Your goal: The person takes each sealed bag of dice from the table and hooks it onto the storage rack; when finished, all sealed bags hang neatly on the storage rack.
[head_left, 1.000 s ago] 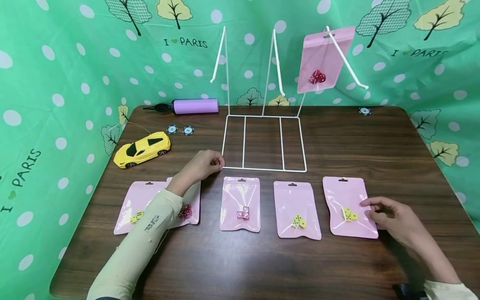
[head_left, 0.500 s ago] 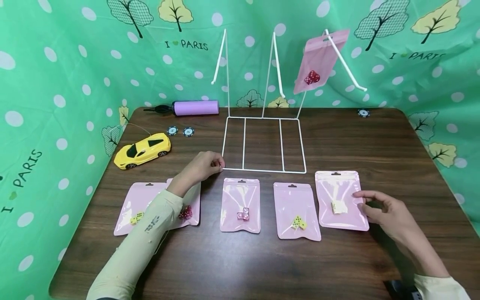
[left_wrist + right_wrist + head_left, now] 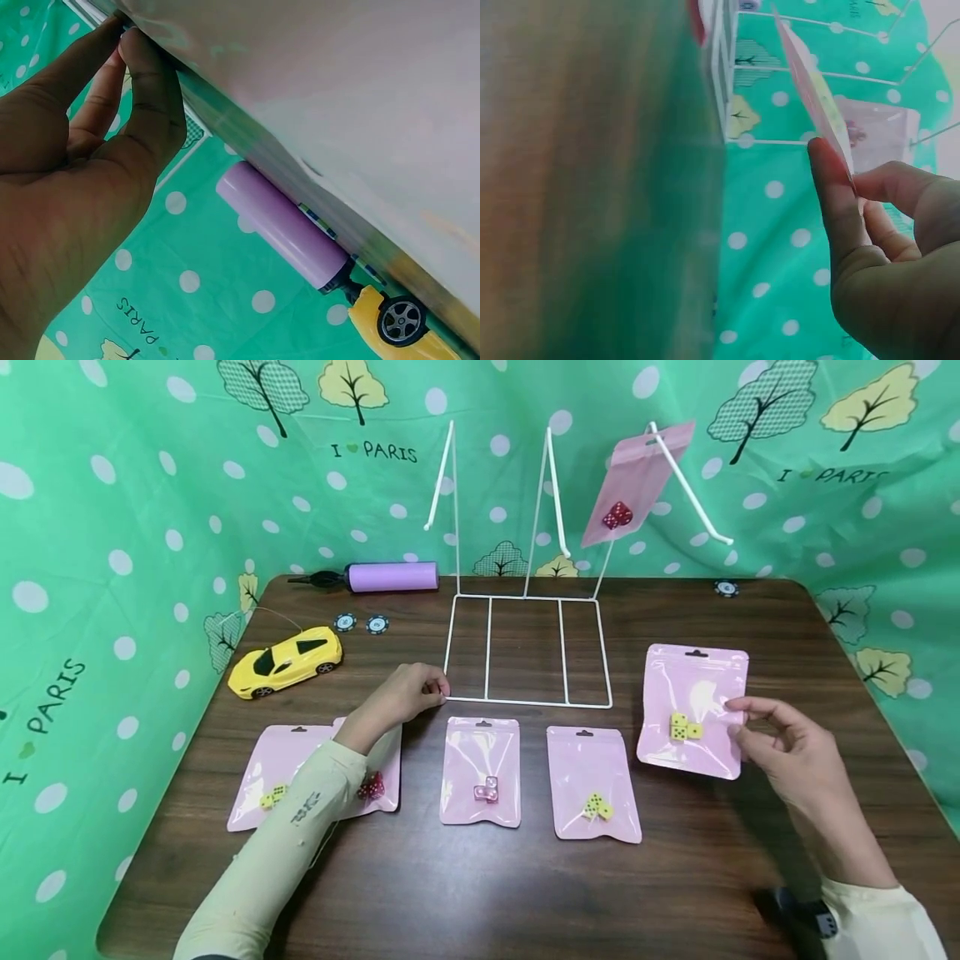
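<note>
Right hand (image 3: pixel 798 752) pinches the right edge of a pink bag (image 3: pixel 693 693) of yellow dice (image 3: pixel 678 727), raised off the table (image 3: pixel 480 893), just right of the white wire rack (image 3: pixel 528 702). Left hand (image 3: pixel 410 692) pinches the rack's front left corner. Green cloth (image 3: pixel 390 539) behind the rack reads "I PARIS", small heart (image 3: pixel 352 447) between the words. Dark lettering (image 3: pixel 306 810) on left sleeve (image 3: pixel 262 868), front-left of the rack: illegible. Two chips (image 3: pixel 378 624) left of the rack: markings too small to read.
</note>
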`<action>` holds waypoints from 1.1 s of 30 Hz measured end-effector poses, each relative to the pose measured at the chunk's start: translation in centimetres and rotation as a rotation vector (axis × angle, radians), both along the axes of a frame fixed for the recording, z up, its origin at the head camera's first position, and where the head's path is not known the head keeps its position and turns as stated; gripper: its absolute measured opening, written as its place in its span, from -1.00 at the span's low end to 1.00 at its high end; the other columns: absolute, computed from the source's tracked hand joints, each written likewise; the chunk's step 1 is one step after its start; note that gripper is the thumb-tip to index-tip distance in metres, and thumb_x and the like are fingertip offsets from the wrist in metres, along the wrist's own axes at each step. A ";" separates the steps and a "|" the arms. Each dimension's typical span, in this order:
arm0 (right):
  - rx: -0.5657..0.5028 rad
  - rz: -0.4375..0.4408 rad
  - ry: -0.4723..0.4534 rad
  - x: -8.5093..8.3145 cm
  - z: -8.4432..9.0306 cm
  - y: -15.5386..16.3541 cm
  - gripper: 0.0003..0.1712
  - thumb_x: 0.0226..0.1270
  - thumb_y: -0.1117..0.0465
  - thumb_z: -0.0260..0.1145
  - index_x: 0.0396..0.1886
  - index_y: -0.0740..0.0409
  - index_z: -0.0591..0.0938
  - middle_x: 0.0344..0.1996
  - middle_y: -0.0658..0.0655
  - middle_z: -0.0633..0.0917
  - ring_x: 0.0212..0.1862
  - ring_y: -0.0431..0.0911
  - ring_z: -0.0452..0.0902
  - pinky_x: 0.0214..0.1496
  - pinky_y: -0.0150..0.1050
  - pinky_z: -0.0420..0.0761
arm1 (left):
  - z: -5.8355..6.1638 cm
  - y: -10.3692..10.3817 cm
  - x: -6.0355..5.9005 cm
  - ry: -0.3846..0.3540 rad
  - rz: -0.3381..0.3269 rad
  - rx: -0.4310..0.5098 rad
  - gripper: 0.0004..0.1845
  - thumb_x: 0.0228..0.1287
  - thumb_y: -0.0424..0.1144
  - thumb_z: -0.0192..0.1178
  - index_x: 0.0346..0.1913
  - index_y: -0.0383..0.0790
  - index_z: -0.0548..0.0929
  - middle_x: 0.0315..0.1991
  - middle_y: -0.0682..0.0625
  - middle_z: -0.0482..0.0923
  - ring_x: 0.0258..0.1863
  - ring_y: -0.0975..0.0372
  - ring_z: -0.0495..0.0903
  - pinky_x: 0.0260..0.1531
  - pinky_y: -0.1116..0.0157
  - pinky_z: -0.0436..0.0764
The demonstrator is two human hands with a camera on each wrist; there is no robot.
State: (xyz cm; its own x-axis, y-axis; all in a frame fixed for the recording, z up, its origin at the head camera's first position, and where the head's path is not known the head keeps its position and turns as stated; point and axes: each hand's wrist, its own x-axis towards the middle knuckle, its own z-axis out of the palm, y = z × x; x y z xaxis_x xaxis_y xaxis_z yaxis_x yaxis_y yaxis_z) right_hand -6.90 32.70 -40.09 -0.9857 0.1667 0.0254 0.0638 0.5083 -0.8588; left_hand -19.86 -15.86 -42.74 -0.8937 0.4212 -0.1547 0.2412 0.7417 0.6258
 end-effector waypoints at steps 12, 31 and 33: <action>-0.221 -0.057 0.198 -0.5 4.2 -1.0 -0.51 0.54 0.47 0.32 0.37 0.09 0.70 -0.01 -0.01 0.54 -0.35 -0.30 0.59 -0.29 -0.58 0.63 | 0.1 0.0 0.1 0.000 -0.011 0.001 -0.89 0.48 -0.48 0.32 -0.23 -0.24 0.74 -0.32 -0.07 0.69 -0.29 0.15 0.58 -0.22 0.24 0.58; -0.646 0.099 0.539 0.1 9.5 -3.7 -0.51 0.39 0.79 0.12 0.30 0.66 0.54 0.04 0.30 0.56 -0.20 -0.11 0.82 -0.12 -0.39 0.72 | 0.1 0.0 0.1 0.013 -0.008 0.006 -0.88 0.47 -0.48 0.33 -0.24 -0.23 0.73 -0.34 -0.05 0.68 -0.32 0.17 0.56 -0.24 0.24 0.55; -0.640 0.105 0.542 0.1 9.8 -4.1 -0.51 0.38 0.79 0.14 0.29 0.66 0.55 0.07 0.30 0.57 -0.20 -0.10 0.80 -0.13 -0.39 0.72 | 0.0 -0.1 0.1 0.016 -0.011 0.007 -0.89 0.47 -0.48 0.33 -0.24 -0.23 0.73 -0.34 -0.05 0.69 -0.32 0.17 0.57 -0.24 0.24 0.55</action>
State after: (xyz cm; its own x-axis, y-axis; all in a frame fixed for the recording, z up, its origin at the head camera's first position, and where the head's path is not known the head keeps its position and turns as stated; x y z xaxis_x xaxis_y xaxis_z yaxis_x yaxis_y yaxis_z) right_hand -6.85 28.64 -30.25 -0.8757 0.2181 0.4308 -0.4601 -0.1062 -0.8815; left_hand -19.72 -15.91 -42.74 -0.8915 0.4317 -0.1369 0.2594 0.7344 0.6272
